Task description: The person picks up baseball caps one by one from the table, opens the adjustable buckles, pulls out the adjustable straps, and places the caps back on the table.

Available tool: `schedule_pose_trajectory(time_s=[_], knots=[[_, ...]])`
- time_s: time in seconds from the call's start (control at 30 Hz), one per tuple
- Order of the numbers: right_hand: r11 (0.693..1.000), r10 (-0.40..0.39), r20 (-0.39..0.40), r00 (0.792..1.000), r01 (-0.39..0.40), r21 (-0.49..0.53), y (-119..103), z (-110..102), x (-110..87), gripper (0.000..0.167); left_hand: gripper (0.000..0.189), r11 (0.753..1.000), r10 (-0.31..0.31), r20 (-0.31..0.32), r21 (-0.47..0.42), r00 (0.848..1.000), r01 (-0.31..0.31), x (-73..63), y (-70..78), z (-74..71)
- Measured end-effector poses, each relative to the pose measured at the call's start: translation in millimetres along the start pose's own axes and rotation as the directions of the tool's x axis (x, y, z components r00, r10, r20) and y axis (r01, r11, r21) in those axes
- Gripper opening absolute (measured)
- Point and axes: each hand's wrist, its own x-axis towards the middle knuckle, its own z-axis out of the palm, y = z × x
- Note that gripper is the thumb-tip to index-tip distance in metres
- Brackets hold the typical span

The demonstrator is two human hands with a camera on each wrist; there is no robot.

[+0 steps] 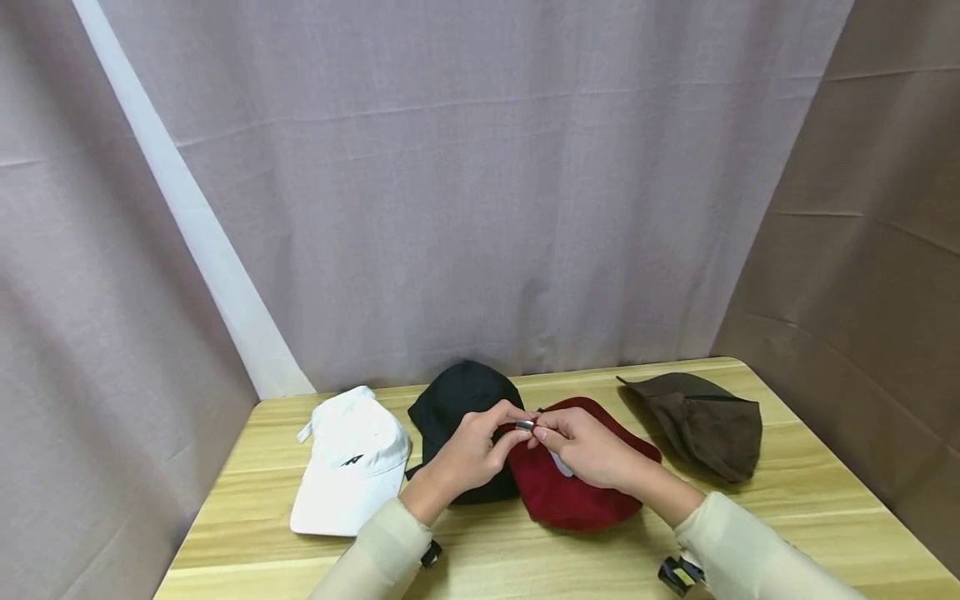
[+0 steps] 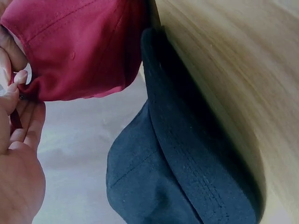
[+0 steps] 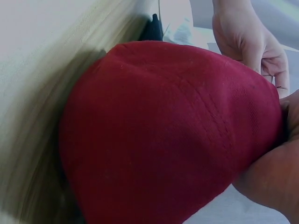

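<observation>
A red cap (image 1: 577, 504) is held up over the middle of the table, its back strap toward the top of the crown. With thumb and fingers my left hand (image 1: 476, 446) pinches the strap beside a small silver buckle (image 1: 525, 425). From the other side my right hand (image 1: 588, 446) pinches the strap close to that buckle, fingertips nearly meeting the left ones. In the left wrist view the dark red strap end (image 2: 15, 119) hangs across the left fingers. Seen from the right wrist, the red crown (image 3: 154, 126) hides most of the fingertips.
A black cap (image 1: 465, 396) lies just behind and left of the red one, partly covered by my left hand. The white cap (image 1: 352, 467) is at the left, brim toward me. At the right sits a brown cap (image 1: 712, 429). Grey curtains (image 1: 480, 208) border the wooden table (image 1: 247, 500).
</observation>
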Motion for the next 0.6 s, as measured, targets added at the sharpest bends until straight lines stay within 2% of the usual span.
schedule_pose_trajectory(time_s=[0.17,0.3,0.6], knots=[[1.0,0.018,-0.021,1.0,-0.018,0.001,-1.2,-0.4,1.0,0.028,0.019,1.0,0.011,0.015,0.019,1.0,-0.011,1.9,5.5,-0.3],[1.0,0.015,-0.047,0.999,-0.014,0.004,0.3,-0.4,2.6,0.031,0.019,1.0,-0.007,0.03,0.023,1.0,0.006,3.3,8.9,0.2],[1.0,-0.003,-0.031,1.0,0.003,0.003,2.1,-2.8,2.2,0.026,0.017,0.999,-0.04,0.031,-0.016,0.999,0.041,1.9,3.6,1.5]])
